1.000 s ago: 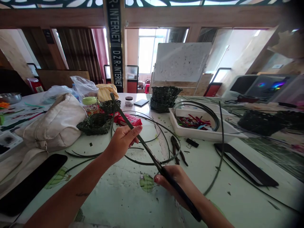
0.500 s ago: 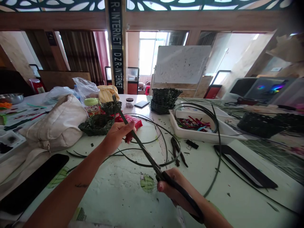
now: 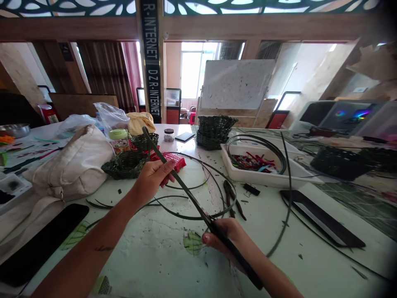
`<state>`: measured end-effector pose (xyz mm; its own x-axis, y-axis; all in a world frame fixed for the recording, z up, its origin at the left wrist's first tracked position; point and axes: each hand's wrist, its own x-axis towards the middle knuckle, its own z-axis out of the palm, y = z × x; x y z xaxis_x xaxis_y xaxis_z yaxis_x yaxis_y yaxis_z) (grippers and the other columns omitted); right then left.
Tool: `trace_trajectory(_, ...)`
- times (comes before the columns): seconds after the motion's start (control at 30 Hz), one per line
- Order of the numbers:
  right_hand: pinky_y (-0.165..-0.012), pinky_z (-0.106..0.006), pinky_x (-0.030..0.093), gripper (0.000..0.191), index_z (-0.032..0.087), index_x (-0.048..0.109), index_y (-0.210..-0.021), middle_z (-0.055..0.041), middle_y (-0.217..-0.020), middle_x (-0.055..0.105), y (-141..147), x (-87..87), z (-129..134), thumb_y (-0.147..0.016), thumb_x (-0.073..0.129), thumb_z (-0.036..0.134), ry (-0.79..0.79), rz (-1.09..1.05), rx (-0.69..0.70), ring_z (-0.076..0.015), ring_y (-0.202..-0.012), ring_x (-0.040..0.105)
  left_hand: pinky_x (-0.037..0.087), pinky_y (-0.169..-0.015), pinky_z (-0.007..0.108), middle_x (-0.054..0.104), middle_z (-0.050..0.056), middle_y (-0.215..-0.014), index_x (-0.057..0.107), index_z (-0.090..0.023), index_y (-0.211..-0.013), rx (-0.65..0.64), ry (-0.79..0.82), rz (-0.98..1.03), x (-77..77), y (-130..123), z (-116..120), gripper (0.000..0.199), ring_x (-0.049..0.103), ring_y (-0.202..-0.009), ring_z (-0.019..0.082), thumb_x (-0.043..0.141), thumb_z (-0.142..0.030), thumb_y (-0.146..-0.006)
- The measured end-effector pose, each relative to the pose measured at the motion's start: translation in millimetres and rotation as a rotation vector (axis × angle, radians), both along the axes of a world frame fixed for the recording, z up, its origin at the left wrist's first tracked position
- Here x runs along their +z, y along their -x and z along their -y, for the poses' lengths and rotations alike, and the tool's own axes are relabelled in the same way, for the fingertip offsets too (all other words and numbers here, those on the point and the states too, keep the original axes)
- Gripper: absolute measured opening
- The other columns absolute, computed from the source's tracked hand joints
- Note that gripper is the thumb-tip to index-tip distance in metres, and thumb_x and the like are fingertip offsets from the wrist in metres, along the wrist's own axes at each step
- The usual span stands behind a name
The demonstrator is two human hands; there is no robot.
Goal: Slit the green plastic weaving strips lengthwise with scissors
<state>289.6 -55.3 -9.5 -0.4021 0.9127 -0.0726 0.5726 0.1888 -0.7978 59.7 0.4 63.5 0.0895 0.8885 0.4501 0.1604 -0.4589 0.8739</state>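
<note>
Here is the left hand, thumb and fingers pinched together on a dark green strip; the strip slants across the middle of the view, its upper end poking free above the knuckles, its lower length running down to the scissors; the right hand is clamped around their black handles, thumb on the near side; the blades lie along the strip, though whether they bite into it is too fine to tell!

Beneath the two hands, loose green loops sprawl over the pale green table; the pliers lie just beyond the right hand, jaws pointing away, with a black binder clip near them; farther off stands the white tray, a coil resting in it beside a jumble of coloured pieces; to its right, a long strip curves up from beside the right forearm!

Over past the left hand, a red packet sits near a low woven basket; a cream bag slumps farther left; a taller woven basket stands at the back, just left of the tray.
</note>
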Motion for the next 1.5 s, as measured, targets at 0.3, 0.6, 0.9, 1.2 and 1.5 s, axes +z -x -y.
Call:
trace_trajectory(0.3,-0.045,-0.024,0.018,0.053,0.019,0.035,-0.058,0.0046,-0.057,0.026,-3,2.3,3,-0.077,0.047,0.067,-0.075,-0.021,0.054,-0.0103,-0.052,0.026,0.032,-0.038,0.020,0.048,-0.002,-0.043,0.057,-0.014,-0.053,-0.004,-0.023,-0.052,-0.8,-13,12,0.042,0.041,-0.039,0.006,0.051,-0.042,-0.085)
trace_trajectory(0.6,-0.043,-0.023,0.017,0.056,0.020,0.031,-0.057,0.0052,-0.056,0.024,-1,2.4,2,-0.074,0.048,0.070,-0.052,-0.042,0.046,-0.0093,-0.051,0.023,0.033,-0.039,0.021,0.051,0.001,-0.044,0.057,-0.015,-0.053,0.024,-0.032,-0.081,-5.7,-13,12,0.045,0.042,-0.040,0.008,0.049,-0.045,-0.086)
trace_trajectory(0.9,-0.041,-0.024,0.013,0.056,0.022,0.025,-0.049,0.0061,-0.048,0.019,10,-1.0,-4,-0.069,0.053,0.065,-0.008,-0.078,-0.066,-0.0080,-0.045,0.020,0.034,-0.041,0.020,0.047,-0.001,-0.044,0.057,-0.015,-0.053,0.055,0.004,-0.071,-11.5,-11,2,0.045,0.043,-0.041,0.008,0.050,-0.046,-0.085)
trace_trajectory(1.2,-0.041,-0.024,0.014,0.055,0.022,0.024,-0.047,0.0060,-0.045,0.020,10,-5.2,-10,-0.069,0.052,0.064,-0.054,-0.081,-0.054,-0.0078,-0.043,0.022,0.035,-0.042,0.021,0.049,0.000,-0.044,0.057,-0.014,-0.054,0.042,0.025,-0.045,-14.7,-10,-3,0.047,0.042,-0.041,0.008,0.050,-0.050,-0.083)
trace_trajectory(1.5,-0.039,-0.022,0.016,0.062,0.021,0.032,-0.051,0.0057,-0.047,0.022,3,-0.6,-7,-0.069,0.044,0.078,-0.043,-0.098,0.038,-0.0084,-0.045,0.024,0.032,-0.042,0.022,0.043,-0.002,-0.043,0.056,-0.015,-0.053,0.019,0.044,-0.050,-19.9,-24,8,0.048,0.039,-0.041,0.008,0.048,-0.051,-0.084)
